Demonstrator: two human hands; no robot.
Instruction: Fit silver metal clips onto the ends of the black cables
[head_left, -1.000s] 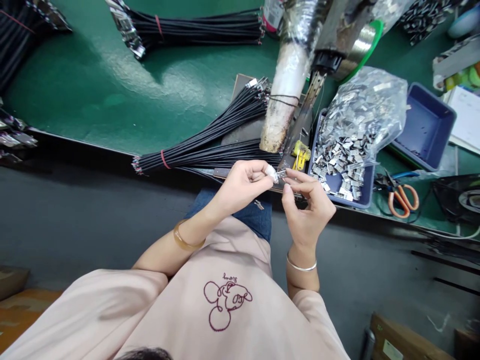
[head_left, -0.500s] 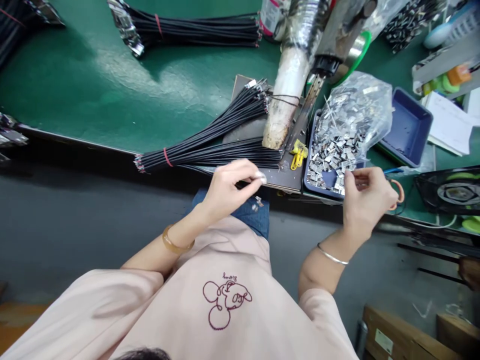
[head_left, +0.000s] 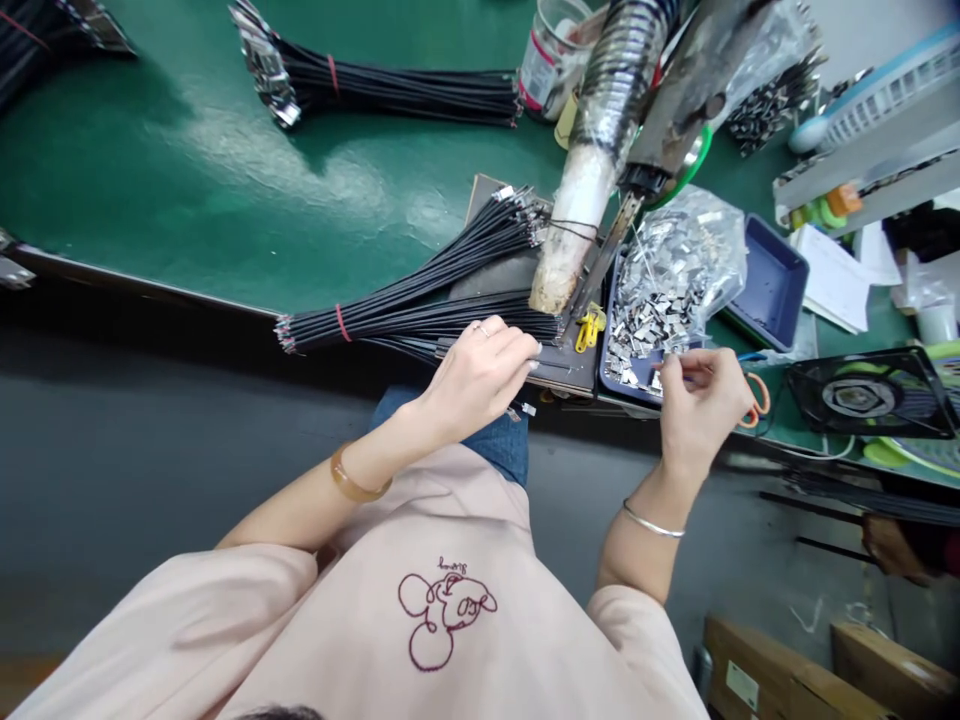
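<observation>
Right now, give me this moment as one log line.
left hand: near black cables, grip unclear | right hand: at blue tray, grip unclear | in tray: metal pieces | beside tray: yellow clip

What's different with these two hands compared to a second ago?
The right hand has moved away from the left hand, rightward to the near edge of the blue tray. The left hand has turned more knuckles-up, beside the black cables. Whether either holds anything is unclear. The cables and yellow clip stayed put; the view itself shifted.
</observation>
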